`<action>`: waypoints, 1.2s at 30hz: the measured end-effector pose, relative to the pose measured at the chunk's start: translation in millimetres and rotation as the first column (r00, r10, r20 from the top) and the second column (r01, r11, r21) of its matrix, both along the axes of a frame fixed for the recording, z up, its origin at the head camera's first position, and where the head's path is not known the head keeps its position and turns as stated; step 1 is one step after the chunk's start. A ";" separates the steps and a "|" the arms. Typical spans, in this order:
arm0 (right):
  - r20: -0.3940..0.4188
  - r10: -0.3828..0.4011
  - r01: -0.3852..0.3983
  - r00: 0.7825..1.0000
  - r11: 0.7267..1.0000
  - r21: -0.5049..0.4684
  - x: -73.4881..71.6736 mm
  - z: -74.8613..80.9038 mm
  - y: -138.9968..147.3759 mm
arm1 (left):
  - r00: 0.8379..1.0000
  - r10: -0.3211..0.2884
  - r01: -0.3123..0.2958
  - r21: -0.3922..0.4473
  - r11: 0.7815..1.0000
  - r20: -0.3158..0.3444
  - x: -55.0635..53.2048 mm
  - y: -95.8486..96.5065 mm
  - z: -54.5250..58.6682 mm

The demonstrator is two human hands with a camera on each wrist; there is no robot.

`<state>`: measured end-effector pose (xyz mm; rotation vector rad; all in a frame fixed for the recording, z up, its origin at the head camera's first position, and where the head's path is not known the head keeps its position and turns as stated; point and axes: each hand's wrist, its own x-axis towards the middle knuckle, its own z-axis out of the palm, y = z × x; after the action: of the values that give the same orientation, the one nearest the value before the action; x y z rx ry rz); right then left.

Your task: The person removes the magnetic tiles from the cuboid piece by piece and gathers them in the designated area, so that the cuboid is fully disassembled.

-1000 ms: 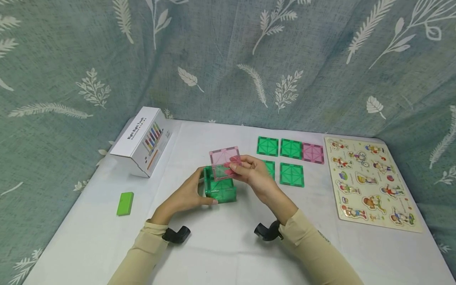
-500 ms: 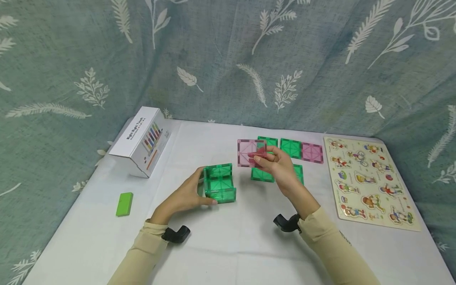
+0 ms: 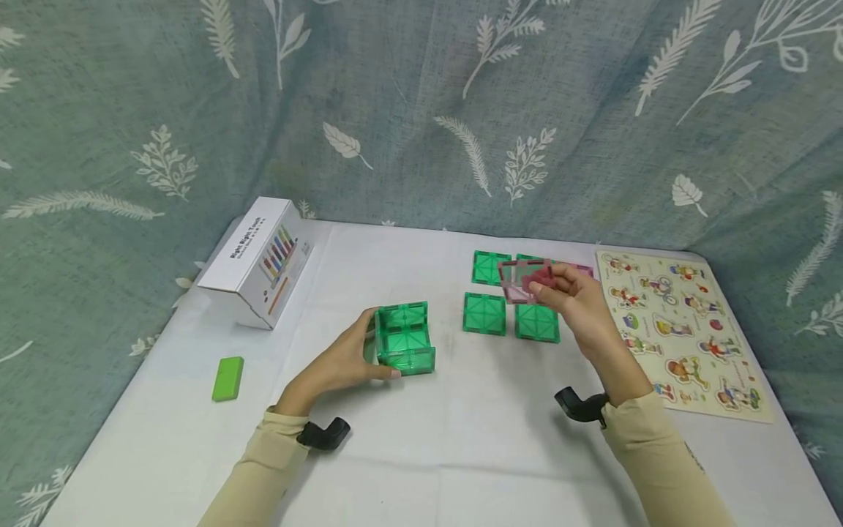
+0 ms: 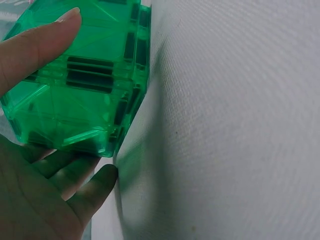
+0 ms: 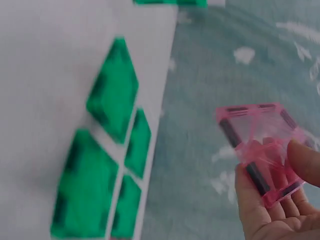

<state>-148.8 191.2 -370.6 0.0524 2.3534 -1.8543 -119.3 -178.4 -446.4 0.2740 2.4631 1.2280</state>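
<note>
Right hand [image 3: 579, 304]: pink tile [image 3: 515, 284], pinched between thumb and fingers, raised, unattached.
Left hand [image 3: 342, 356]: grips green box [image 3: 413, 361], tiles joined, open-topped, nothing visible inside; building judged part done.
Beneath right grip: four green tiles [image 3: 484, 314], second pink tile [image 3: 587, 270] partly hidden; all loose, apparently left over.
Beyond left grip: carton [image 3: 245, 252], seemingly closed, contents unseen.

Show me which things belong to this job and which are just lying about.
Seemingly in the job:
left hand
green tile structure it grips
right hand
pink tile it pinches
flat-lying tiles

Probably lying about:
white box
green block
picture board
</note>
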 end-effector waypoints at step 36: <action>-0.337 -0.008 0.268 0.942 0.623 0.735 12.6 -63.2 65.6 | 1.000 -0.019 0.019 0.019 1.000 -0.022 1.1 0.4 -0.3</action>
<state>-136.2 256.8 -433.8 0.0462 3.2778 -0.7494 -118.2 -178.0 -446.7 0.3167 2.4622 1.2476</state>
